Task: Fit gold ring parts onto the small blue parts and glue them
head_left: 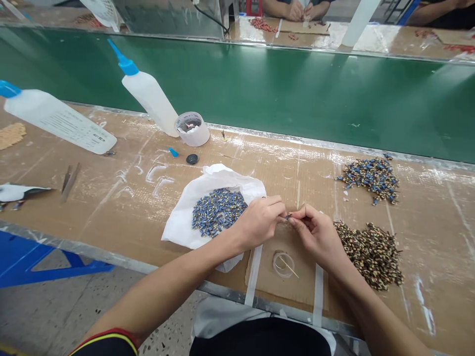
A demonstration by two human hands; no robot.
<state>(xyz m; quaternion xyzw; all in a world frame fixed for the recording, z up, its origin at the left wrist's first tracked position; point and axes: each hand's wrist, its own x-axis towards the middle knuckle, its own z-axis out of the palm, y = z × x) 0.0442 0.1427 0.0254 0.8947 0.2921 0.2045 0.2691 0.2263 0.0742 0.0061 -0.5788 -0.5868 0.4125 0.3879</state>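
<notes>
My left hand [261, 220] and my right hand [315, 232] meet over the front of the bench, fingertips pinched together. Between them is a tiny blue piece [287, 217], mostly covered by the fingers. Under my left wrist lies a white cloth or bag [180, 225] with a heap of small blue-and-yellow pieces [218, 210] on it. A pile of small dark brown-and-tan pieces [371, 254] lies beside my right forearm. Farther back on the right is a pile of blue-and-tan pieces [371, 178]. Below my hands, a small clear dish [278, 267] holds a thin wooden stick [289, 267].
Two white squeeze bottles [152, 99] with blue caps stand at the left, near a tape roll [193, 129]. Tweezers [70, 180] lie at far left. Behind the bench runs a green conveyor belt [260, 89]. Other people's hands [300, 10] work across it.
</notes>
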